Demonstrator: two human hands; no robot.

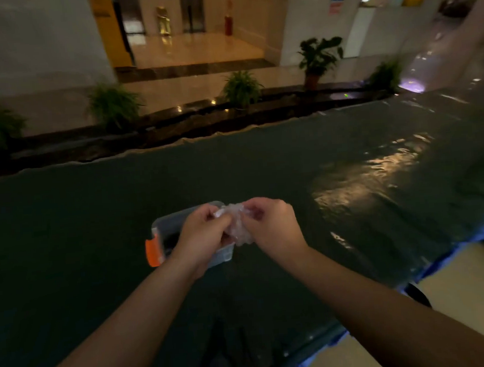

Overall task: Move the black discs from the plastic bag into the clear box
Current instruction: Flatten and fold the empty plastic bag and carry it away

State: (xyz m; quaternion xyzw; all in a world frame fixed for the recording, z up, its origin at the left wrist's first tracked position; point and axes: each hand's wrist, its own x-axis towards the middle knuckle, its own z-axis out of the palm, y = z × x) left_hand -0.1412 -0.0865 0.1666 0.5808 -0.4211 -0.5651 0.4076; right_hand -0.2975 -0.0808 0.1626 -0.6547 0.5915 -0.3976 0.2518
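A crumpled clear plastic bag is held between both hands just above the right end of the clear box. The box lies on the dark table cover and has an orange latch at its left end. My left hand pinches the bag's left side and hides much of the box. My right hand grips the bag's right side. Dark contents show inside the box near the latch, too dim to make out. No black discs are clearly visible in the bag.
A dark, shiny, wrinkled cover spreads over the table. Its right edge drops to a pale floor. Beyond the far edge stand several potted plants along a dark ledge.
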